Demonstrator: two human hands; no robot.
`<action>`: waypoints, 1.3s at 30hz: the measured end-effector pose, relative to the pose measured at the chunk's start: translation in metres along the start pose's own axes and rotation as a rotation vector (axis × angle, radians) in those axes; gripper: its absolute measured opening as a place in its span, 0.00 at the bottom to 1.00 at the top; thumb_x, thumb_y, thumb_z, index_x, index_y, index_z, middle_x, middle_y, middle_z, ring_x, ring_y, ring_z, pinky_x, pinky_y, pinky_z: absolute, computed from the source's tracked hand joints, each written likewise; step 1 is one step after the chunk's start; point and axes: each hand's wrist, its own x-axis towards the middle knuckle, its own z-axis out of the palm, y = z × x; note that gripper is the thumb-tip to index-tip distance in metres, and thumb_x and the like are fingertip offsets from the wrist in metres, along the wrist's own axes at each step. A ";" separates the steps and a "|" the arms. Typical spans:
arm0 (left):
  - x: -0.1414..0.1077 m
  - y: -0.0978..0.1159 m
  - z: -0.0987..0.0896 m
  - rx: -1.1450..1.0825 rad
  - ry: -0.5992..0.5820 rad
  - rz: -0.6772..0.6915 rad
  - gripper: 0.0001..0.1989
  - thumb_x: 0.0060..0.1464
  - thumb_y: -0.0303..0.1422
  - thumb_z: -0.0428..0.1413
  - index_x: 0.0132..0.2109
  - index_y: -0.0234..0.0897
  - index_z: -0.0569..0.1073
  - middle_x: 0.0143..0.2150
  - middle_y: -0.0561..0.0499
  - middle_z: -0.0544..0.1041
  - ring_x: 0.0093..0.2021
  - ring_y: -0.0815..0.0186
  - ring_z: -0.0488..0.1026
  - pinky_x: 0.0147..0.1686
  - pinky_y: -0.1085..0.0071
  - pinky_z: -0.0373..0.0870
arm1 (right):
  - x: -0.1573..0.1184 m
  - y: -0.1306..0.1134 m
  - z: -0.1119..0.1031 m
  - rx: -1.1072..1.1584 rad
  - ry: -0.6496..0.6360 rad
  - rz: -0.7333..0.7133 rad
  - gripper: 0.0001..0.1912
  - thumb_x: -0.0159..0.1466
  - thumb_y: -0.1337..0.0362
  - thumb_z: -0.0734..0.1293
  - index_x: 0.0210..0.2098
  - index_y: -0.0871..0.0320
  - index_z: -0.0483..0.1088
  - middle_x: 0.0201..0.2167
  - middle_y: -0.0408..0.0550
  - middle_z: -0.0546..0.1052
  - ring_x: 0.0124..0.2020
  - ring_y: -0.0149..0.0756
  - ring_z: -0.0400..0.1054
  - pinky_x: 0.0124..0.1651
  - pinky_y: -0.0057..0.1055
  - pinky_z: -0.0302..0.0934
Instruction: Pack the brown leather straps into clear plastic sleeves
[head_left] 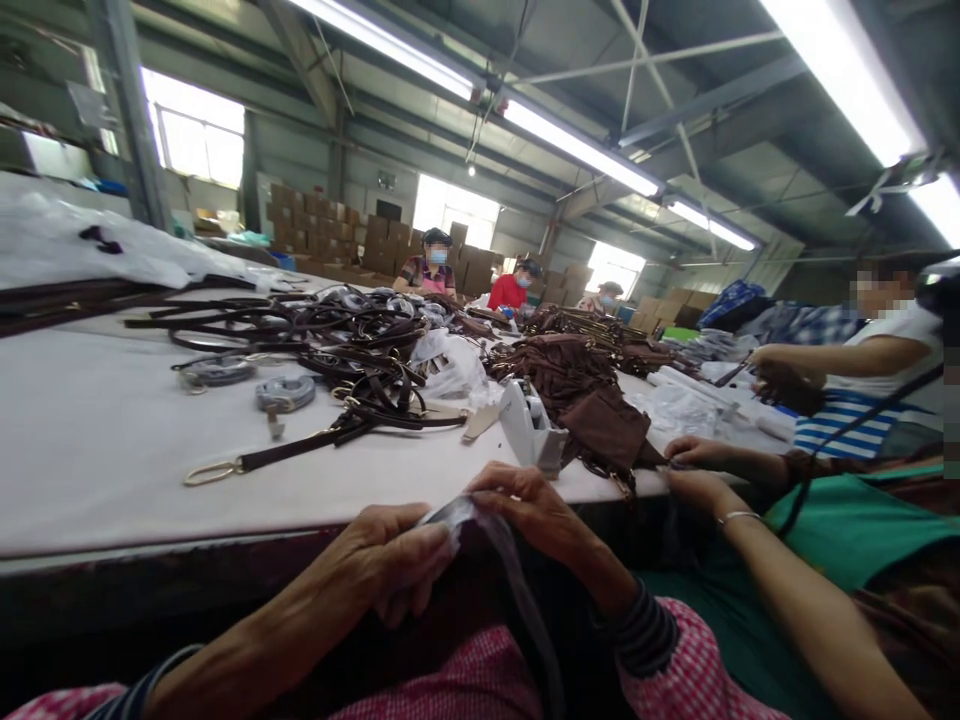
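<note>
Just off the table's front edge, my left hand is closed with thumb and fingers on a strap wrapped in clear plastic. My right hand pinches the same wrapped strap beside it, and a length of it hangs down over my lap. Beyond my hands a white tape dispenser stands near the table edge. To its left lie dark straps with metal clasps and a coiled grey wrapped strap. Brown cloth pieces are heaped to its right.
The white table spreads ahead, with a large pile of dark straps and plastic bags. Close on the right, a co-worker's hands hold brown cloth at the edge. More people sit or stand around the table; cartons are stacked behind.
</note>
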 end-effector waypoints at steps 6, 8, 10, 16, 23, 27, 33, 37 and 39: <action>0.016 0.022 -0.003 -0.609 0.181 0.039 0.18 0.65 0.43 0.59 0.35 0.31 0.78 0.22 0.54 0.69 0.21 0.73 0.62 0.23 0.79 0.62 | -0.016 0.035 0.081 0.119 0.354 -0.121 0.22 0.73 0.46 0.62 0.36 0.58 0.73 0.26 0.42 0.71 0.28 0.31 0.64 0.34 0.28 0.61; 0.021 0.034 -0.007 -0.690 0.250 0.078 0.15 0.65 0.39 0.59 0.38 0.29 0.80 0.26 0.52 0.73 0.21 0.74 0.64 0.23 0.79 0.67 | -0.020 0.045 0.101 0.088 0.391 -0.127 0.23 0.74 0.44 0.61 0.39 0.58 0.73 0.21 0.39 0.67 0.23 0.28 0.59 0.29 0.27 0.56; 0.026 0.043 -0.008 -0.698 0.298 0.142 0.14 0.66 0.37 0.57 0.43 0.28 0.80 0.31 0.48 0.77 0.24 0.72 0.69 0.25 0.77 0.71 | -0.021 0.051 0.112 0.131 0.343 -0.083 0.25 0.74 0.43 0.60 0.45 0.60 0.73 0.18 0.38 0.66 0.18 0.27 0.56 0.23 0.25 0.52; 0.049 0.018 -0.002 -0.105 0.491 0.419 0.12 0.68 0.39 0.55 0.47 0.34 0.76 0.43 0.44 0.82 0.40 0.60 0.80 0.42 0.67 0.76 | -0.032 0.040 0.100 0.386 0.110 0.112 0.24 0.70 0.43 0.65 0.45 0.61 0.70 0.18 0.40 0.72 0.12 0.26 0.59 0.15 0.21 0.50; 0.048 -0.035 -0.033 1.146 0.348 0.763 0.07 0.69 0.28 0.47 0.39 0.40 0.66 0.30 0.51 0.73 0.27 0.62 0.69 0.28 0.66 0.56 | -0.032 0.008 0.034 0.374 -0.109 0.285 0.23 0.60 0.57 0.77 0.49 0.61 0.71 0.24 0.41 0.77 0.12 0.20 0.53 0.14 0.19 0.44; 0.033 -0.032 -0.044 1.241 0.215 0.643 0.11 0.72 0.40 0.50 0.40 0.40 0.64 0.32 0.52 0.73 0.27 0.63 0.69 0.29 0.67 0.56 | -0.013 -0.005 -0.003 0.175 -0.175 0.314 0.31 0.55 0.59 0.80 0.54 0.59 0.69 0.22 0.38 0.77 0.14 0.22 0.53 0.16 0.19 0.44; 0.024 -0.028 -0.052 1.278 0.153 0.409 0.16 0.71 0.44 0.51 0.37 0.39 0.68 0.32 0.52 0.74 0.29 0.62 0.69 0.29 0.66 0.51 | 0.010 -0.014 -0.024 -0.127 -0.146 0.103 0.19 0.55 0.57 0.80 0.42 0.60 0.77 0.28 0.42 0.76 0.27 0.29 0.65 0.28 0.23 0.57; 0.019 -0.017 -0.054 0.951 0.063 0.241 0.21 0.66 0.51 0.54 0.34 0.39 0.72 0.28 0.54 0.73 0.29 0.64 0.69 0.30 0.69 0.54 | 0.017 -0.002 -0.026 -0.239 -0.123 -0.032 0.17 0.61 0.52 0.76 0.38 0.61 0.81 0.32 0.46 0.78 0.33 0.34 0.69 0.37 0.28 0.61; 0.017 -0.011 -0.052 0.648 0.026 0.152 0.24 0.65 0.53 0.54 0.30 0.38 0.72 0.25 0.54 0.72 0.27 0.65 0.68 0.28 0.71 0.56 | 0.018 0.004 -0.021 -0.230 -0.087 -0.079 0.17 0.63 0.50 0.74 0.37 0.60 0.81 0.32 0.45 0.77 0.34 0.35 0.68 0.39 0.29 0.60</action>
